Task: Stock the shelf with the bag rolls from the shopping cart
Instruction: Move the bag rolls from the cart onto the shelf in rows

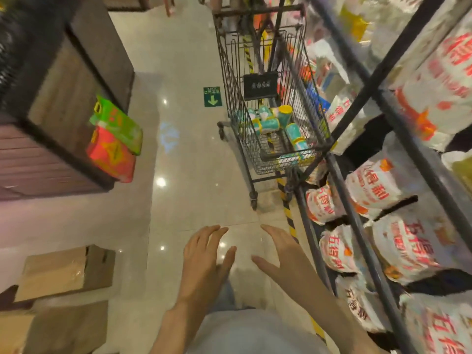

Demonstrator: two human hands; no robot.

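Note:
A black wire shopping cart [231, 80] stands in the aisle ahead, close against the shelf on the right. Several teal and yellow bag rolls [269, 123] lie in its basket. The black metal shelf [357, 200] on the right is packed with white bags printed in red. My left hand [207, 254] and my right hand [279, 254] hover side by side over the floor, well short of the cart. Both have straight, spread fingers and hold nothing.
A dark wooden display [63, 98] fills the left side, with red and green packs [115, 144] leaning on it. Cardboard boxes [66, 272] sit on the floor at the lower left. Yellow-black tape [288, 213] runs along the shelf's foot. Tiled floor lies between.

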